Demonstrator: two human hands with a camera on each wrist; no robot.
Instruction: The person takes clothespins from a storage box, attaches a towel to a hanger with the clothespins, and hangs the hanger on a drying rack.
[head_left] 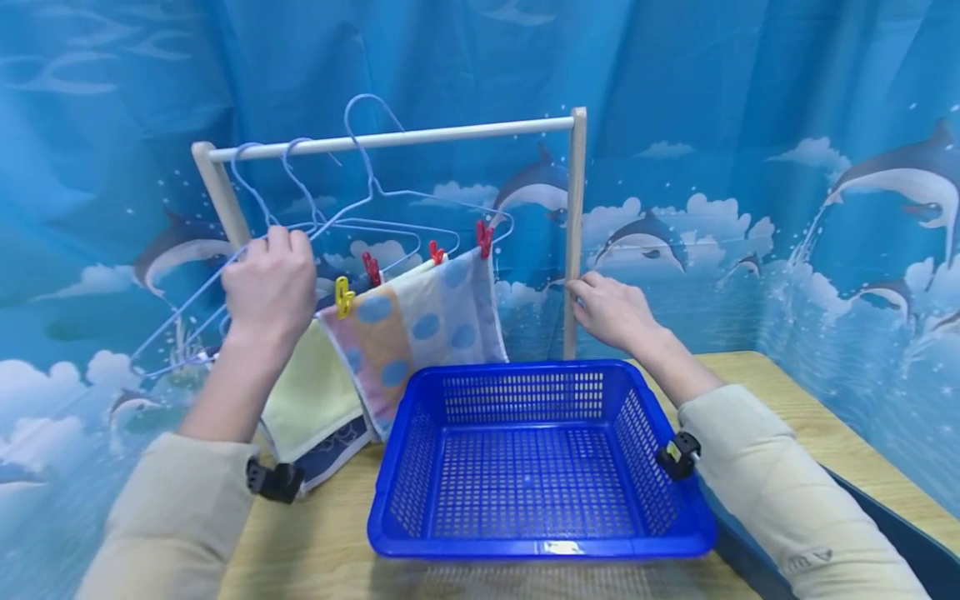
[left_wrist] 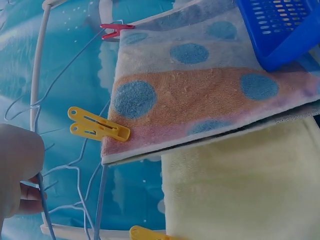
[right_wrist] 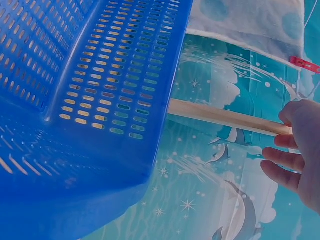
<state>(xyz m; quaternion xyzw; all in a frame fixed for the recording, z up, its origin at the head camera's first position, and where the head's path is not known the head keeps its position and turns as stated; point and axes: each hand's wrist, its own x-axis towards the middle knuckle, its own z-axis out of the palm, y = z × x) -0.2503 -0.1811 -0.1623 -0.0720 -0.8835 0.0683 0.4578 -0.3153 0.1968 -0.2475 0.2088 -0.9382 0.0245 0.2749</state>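
Observation:
My left hand (head_left: 272,287) grips the sloping left arm of a light-blue wire hanger (head_left: 191,300). The hanger's hook loops above the rail (head_left: 480,132) of a small drying rack. From this hanger hangs a striped towel with blue dots (head_left: 427,325), pinned by a yellow clothespin (left_wrist: 97,125) at one corner and a red clothespin (head_left: 484,239) at the other. Over on the right, my right hand (head_left: 611,310) pinches the rack's wooden post (right_wrist: 230,120) between thumb and index finger, its other fingers loosely bent.
Behind the dotted towel hangs a pale yellow towel (head_left: 311,392) with a dark border. More hangers (head_left: 300,179) hook on the rail's left part. A blue plastic basket (head_left: 540,548) stands in front of the rack on the wooden table (head_left: 322,550). A dolphin-print curtain (head_left: 697,100) closes off the back.

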